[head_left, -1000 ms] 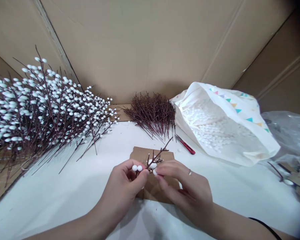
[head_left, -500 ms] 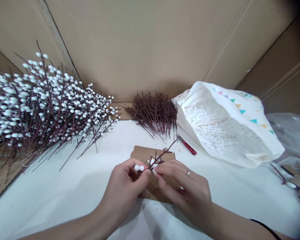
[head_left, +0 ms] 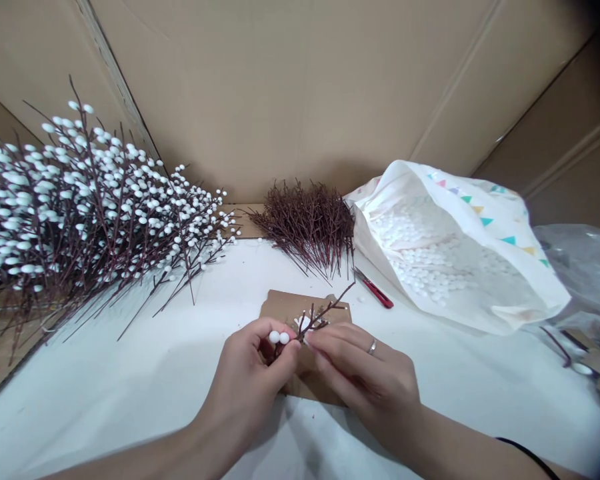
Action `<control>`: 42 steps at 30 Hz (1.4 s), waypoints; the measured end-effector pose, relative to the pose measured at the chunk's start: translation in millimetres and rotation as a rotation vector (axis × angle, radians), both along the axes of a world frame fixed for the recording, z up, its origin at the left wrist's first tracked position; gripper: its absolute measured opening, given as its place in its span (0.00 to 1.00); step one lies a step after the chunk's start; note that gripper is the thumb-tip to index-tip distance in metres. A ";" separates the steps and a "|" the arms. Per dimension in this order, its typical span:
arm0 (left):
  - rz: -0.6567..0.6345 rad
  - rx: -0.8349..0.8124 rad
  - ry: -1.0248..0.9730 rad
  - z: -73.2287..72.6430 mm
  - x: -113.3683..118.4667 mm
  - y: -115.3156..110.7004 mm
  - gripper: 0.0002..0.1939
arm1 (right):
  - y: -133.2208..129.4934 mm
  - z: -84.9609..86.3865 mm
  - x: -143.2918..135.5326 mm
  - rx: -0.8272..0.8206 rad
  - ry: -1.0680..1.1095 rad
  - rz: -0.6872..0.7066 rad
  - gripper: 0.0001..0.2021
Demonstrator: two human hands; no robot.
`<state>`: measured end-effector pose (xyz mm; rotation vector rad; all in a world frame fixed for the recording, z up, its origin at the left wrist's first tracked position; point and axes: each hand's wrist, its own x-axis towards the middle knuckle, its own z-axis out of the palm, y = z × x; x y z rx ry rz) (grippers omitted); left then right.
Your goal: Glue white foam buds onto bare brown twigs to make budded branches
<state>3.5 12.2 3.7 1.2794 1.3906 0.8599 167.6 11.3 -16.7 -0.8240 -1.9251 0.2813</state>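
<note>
Between thumb and forefinger, my left hand (head_left: 257, 370) pinches a brown artificial twig (head_left: 325, 311) that slants up to the right over a piece of cardboard (head_left: 280, 305). Two white berries (head_left: 279, 338) show side by side at the left fingers. My right hand (head_left: 367, 367), with a ring on one finger, is closed at the twig's lower side branches. A small white berry shows partly at its fingertips; the fingers cover most of it. White material (head_left: 304, 323) lies on the cardboard behind the twig.
A pile of berried twigs (head_left: 95, 207) fills the left side. Bare brown twigs (head_left: 310, 223) lie at the back middle. A white bag (head_left: 480, 267) of white berries gapes open at right, beside a red-handled tool (head_left: 380, 295). Clear plastic (head_left: 580, 267) is at the far right.
My right fingertips have moved slightly left and closer to the twig, covering more of the small white berry. My left hand keeps its hold on the twig.
</note>
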 end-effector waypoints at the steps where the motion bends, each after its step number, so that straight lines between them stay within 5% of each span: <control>1: 0.000 -0.001 -0.003 0.0 -0.1 -0.2 0.04 | -0.1 -0.7 0.0 0.002 -0.005 -0.002 0.11; 27: -0.058 -0.110 -0.038 -1.0 -4.1 4.2 0.07 | -6.5 4.8 10.2 0.039 -0.078 -0.053 0.17; 32: -0.086 -0.107 -0.055 3.2 -6.2 3.1 0.06 | 20.8 27.1 61.8 0.300 -0.309 -0.282 0.06; 36: -0.104 -0.103 -0.071 7.8 -5.6 3.7 0.12 | 65.2 23.2 128.8 -0.117 -0.751 -0.661 0.14; 42: -0.116 -0.135 -0.087 10.0 -5.2 2.3 0.13 | 94.7 -10.2 173.8 -0.250 -0.772 -0.635 0.08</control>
